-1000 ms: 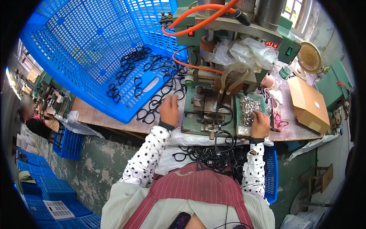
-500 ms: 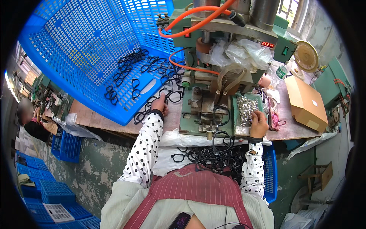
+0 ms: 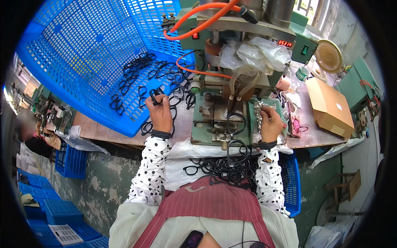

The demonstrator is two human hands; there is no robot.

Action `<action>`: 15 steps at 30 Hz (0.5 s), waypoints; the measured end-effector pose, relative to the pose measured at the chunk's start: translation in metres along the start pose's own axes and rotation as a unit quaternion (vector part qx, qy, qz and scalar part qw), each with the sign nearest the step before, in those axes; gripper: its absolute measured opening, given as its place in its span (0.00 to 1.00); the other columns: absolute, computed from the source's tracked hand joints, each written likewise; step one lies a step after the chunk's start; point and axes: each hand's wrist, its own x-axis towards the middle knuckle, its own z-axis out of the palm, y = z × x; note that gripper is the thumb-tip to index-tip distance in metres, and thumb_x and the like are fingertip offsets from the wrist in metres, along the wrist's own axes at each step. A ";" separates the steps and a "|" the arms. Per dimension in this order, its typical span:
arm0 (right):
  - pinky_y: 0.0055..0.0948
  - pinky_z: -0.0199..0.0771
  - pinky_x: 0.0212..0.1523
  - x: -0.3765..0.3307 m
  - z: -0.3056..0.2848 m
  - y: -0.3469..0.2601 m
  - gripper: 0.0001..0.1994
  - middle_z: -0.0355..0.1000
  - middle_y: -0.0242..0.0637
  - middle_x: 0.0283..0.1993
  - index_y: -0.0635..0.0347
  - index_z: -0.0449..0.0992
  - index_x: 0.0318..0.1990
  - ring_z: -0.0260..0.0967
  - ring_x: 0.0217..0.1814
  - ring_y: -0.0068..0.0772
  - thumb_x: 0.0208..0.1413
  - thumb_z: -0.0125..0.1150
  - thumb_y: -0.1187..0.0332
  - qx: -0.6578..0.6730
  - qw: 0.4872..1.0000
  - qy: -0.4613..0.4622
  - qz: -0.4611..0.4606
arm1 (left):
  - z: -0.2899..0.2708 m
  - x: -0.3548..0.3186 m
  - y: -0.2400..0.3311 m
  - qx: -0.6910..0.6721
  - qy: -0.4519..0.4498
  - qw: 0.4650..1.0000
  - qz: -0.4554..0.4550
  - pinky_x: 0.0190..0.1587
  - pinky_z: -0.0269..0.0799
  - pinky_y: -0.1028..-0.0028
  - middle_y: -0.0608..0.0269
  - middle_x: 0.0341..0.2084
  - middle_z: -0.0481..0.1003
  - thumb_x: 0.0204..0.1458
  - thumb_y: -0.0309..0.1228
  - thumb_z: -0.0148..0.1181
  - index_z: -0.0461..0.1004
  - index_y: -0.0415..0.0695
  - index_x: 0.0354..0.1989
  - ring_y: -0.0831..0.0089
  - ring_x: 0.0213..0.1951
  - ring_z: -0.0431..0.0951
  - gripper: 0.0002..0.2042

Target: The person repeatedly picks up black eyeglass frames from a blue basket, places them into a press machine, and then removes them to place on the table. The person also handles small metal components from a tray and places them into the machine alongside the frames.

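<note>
My left hand (image 3: 160,115) is closed on a black glasses frame (image 3: 155,98), lifted at the near edge of the big blue basket (image 3: 120,118). More black frames (image 3: 138,62) lie inside that basket and spill over its rim. On the right, my right hand (image 3: 271,126) hovers over a tray of small silvery metal parts (image 3: 257,108), thumb and fingertips pinched together; whatever is between them is too small to make out. Between my hands stands a green press machine (image 3: 199,131), with black glasses frames (image 3: 236,124) at its front.
A pile of black frames (image 3: 223,167) rests on white plastic below the table edge, before my apron. Farther right are a cardboard box (image 3: 328,105), a pink-patterned case (image 3: 294,120) and a round fan (image 3: 328,56). Orange hoses (image 3: 198,31) cross the press top. Blue crates (image 3: 62,213) stand at lower left.
My left hand has risen from the frames by the basket, now with a glasses frame in it. My right hand has moved slightly left and farther over the tray of metal parts.
</note>
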 end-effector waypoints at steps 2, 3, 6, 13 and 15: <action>0.35 0.72 0.38 0.001 0.005 -0.016 0.05 0.77 0.40 0.32 0.57 0.79 0.32 0.74 0.36 0.42 0.47 0.64 0.76 -0.003 1.000 -0.014 -0.027 | -0.003 0.001 0.015 -0.024 0.015 0.999 0.033 0.50 0.61 0.63 0.50 0.44 0.64 0.59 0.32 0.52 0.73 0.39 0.38 0.57 0.47 0.65 0.08; 0.35 0.72 0.37 0.002 0.007 -0.020 0.05 0.76 0.41 0.31 0.58 0.79 0.33 0.74 0.36 0.43 0.47 0.64 0.76 -0.019 0.999 -0.013 -0.046 | -0.008 0.003 0.026 0.026 -0.006 0.996 0.084 0.52 0.60 0.62 0.50 0.47 0.61 0.59 0.30 0.53 0.73 0.38 0.37 0.57 0.48 0.64 0.07; 0.35 0.71 0.37 0.006 0.004 -0.038 0.05 0.76 0.42 0.31 0.58 0.79 0.33 0.74 0.37 0.43 0.48 0.64 0.77 0.010 0.999 -0.020 0.026 | -0.019 0.004 0.052 -0.006 -0.029 0.992 0.126 0.48 0.63 0.67 0.53 0.47 0.61 0.60 0.30 0.52 0.73 0.38 0.37 0.63 0.44 0.66 0.08; 0.30 0.70 0.37 -0.005 0.001 -0.085 0.06 0.75 0.38 0.32 0.61 0.79 0.32 0.71 0.34 0.36 0.44 0.67 0.77 0.187 0.979 -0.056 0.059 | -0.032 -0.006 0.102 -0.235 -0.099 0.966 0.053 0.34 0.67 0.77 0.57 0.34 0.72 0.63 0.28 0.46 0.64 0.36 0.50 0.77 0.31 0.69 0.11; 0.29 0.70 0.37 -0.011 0.009 -0.086 0.08 0.75 0.36 0.33 0.62 0.79 0.33 0.72 0.35 0.32 0.42 0.69 0.76 0.253 0.957 -0.090 0.110 | -0.028 -0.006 0.114 -0.246 -0.078 0.961 0.095 0.34 0.69 0.77 0.58 0.31 0.73 0.63 0.28 0.45 0.65 0.36 0.48 0.77 0.29 0.72 0.09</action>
